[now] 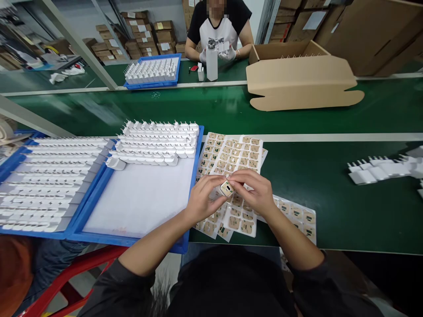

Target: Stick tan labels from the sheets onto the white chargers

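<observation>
Both grips were closed on one small white charger [227,188]. The left hand [201,200] pinched it from the side and below, and the right hand [256,191] came over the top with fingertips on its upturned face. That face carried a tan label with a dark slot in the middle. The charger was held just above the sticker sheets [231,154], at the near edge of the desk [346,207].

To do this well, I judged the left grip should keep the smooth, rounded plastic body from turning. The right fingertip should press the label down from one edge to the other, so it lay square to the slot without a crease or lifted corner.

The sheets were thin, glossy backing paper holding rows of small tan squares. Several sheets overlapped, and some were partly peeled. Just to the left, a blue tray [196,171] with a white liner held rows of hard white chargers [155,141] with their metal pins up. A second blue tray [33,232] beside it was nearly full. More white chargers [366,171] lay loose to the right. Across the green, matte desk sat a folded cardboard box [297,79] and a co-worker's gloved hands [228,53].
</observation>
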